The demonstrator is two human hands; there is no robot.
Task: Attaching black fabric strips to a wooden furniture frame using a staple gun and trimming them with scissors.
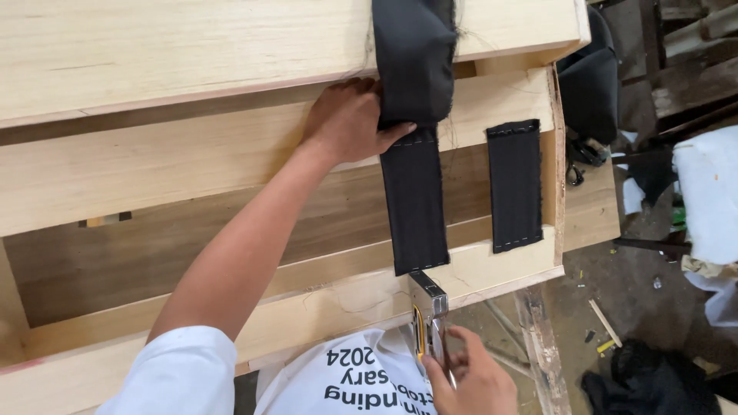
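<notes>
My left hand (347, 121) presses a black webbing strap (413, 201) against the upper rail of a pale wooden frame (192, 161), thumb across the strap. The strap runs down from the frame's top edge to the lower rail. My right hand (470, 378) grips a metal staple gun (427, 319) whose nose sits on the lower rail right below the strap's bottom end. A second, shorter black strap (514, 185) lies fastened between the two rails to the right.
The frame's right end (555, 154) stands over a dirty floor with wood scraps (604, 323). Black fabric (649, 380) lies at the lower right, white foam (707, 192) at the right edge, a dark bundle (590, 84) behind the frame.
</notes>
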